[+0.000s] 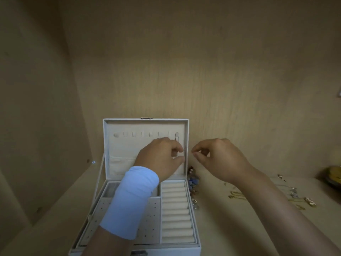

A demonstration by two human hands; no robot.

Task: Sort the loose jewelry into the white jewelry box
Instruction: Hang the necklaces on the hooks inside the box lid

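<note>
The white jewelry box (193, 221) stands open on a wooden shelf, its lid (127, 150) upright with a row of hooks. A thin dark necklace chain (175, 139) hangs from the rightmost hook. My left hand (158, 159), with a pale blue band on the wrist, is in front of the lid and pinches this chain below the hook. My right hand (219, 159) hovers just right of the lid's edge, thumb and forefinger pinched together on what looks like the chain's fine end. Loose jewelry lies to the right: blue beaded pieces (193, 182) and gold pieces (236, 194).
Inside the box are cream ring rolls (175, 209) at the right and a perforated earring panel (152, 218) in the middle. More gold jewelry (310, 201) lies far right near a dark dish (332, 176). Wooden walls close in behind and on the left.
</note>
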